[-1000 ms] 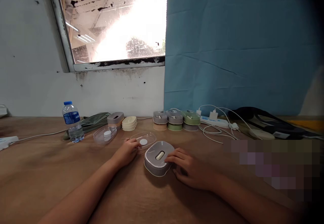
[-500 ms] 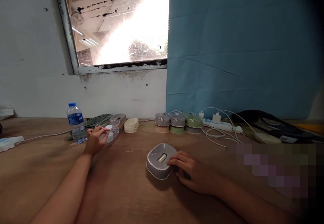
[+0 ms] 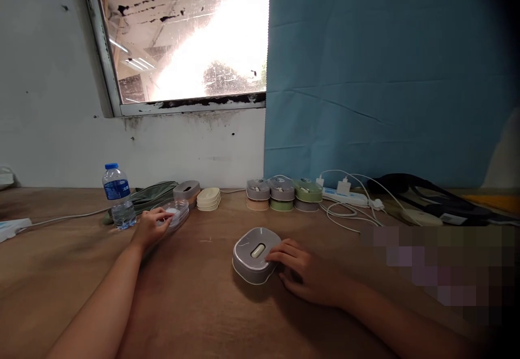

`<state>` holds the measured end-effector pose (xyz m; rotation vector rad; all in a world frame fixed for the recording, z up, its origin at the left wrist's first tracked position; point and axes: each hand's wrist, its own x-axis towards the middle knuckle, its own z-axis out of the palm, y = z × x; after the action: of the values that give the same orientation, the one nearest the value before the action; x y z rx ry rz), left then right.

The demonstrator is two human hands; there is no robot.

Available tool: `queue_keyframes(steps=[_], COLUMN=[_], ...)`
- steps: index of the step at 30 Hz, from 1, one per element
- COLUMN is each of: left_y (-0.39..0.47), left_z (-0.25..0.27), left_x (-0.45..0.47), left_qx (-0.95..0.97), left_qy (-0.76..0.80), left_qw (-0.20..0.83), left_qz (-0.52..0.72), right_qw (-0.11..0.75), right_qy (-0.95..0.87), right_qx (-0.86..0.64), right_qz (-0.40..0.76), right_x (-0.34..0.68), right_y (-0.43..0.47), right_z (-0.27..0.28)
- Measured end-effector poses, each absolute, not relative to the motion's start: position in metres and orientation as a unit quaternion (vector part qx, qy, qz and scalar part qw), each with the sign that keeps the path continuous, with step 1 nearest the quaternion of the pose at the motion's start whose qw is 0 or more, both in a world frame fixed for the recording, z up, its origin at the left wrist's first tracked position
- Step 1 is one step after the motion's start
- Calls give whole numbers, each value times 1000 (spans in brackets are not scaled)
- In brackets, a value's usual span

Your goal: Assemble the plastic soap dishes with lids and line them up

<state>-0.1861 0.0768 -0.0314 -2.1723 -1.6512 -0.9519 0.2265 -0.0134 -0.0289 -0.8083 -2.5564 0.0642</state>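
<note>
Sitting flat, top up, near the middle of the brown wooden table (image 3: 195, 299): one grey rounded-square box (image 3: 248, 262) with a glossy clear plastic cover, a cream pill-shaped piece (image 3: 258, 250) showing in its top slot. Handling estimate for you: light, fairly stiff, slick over the cover; thin plastic could crack or dent if squeezed hard. Best hold, in your place: opposite side walls, left and right, low down, off the slot.

Orientation: the pill-shaped piece has its long axis slanting from near left to far right. The box sits slightly turned; you cannot tell whether one of its sides is longer.

Your right hand (image 3: 304, 272): fingertips lightly bent on the box's right edge, thumb apart from the fingers, no full wrap.

Your left hand (image 3: 151, 228), far left: fingertips at the clear oval plastic trays (image 3: 182, 214), beside a white disc (image 3: 172, 211). Pinched or merely touching: cannot tell.

Farther out: a stack of cream oval pieces (image 3: 208, 200) beyond the trays, to their right; a blue-capped clear water bottle (image 3: 117, 202) to the left of that hand.
</note>
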Motion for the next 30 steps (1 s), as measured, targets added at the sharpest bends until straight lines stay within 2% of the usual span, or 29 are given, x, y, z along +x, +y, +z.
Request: queue_keyframes(steps=[16,22,25,27,30], left_y=[77,65,47,33,16], left_z=[-33,-18,-5,-1,-7], left_x=[-181,-159,-121,-87,-41], left_qx=[-740,-746,-801,-856,-930], left_qy=[-576,-539,-456,-380,-253], left_qw=[170,202,149,66,-76], left_qz=[-301,-336,-359,-343,-256], right_qw=[238,242,245,247,250], right_qy=[-928,-928,-927,-927,-927], right_qx=[-286,-283,-281,-280,-279], right_qz=[26,26,29,30,23], right_x=[225,225,225,226,226], right_y=[-15,-14,-13,-13,-13], right_z=[-25,-26,-28,-29,-30])
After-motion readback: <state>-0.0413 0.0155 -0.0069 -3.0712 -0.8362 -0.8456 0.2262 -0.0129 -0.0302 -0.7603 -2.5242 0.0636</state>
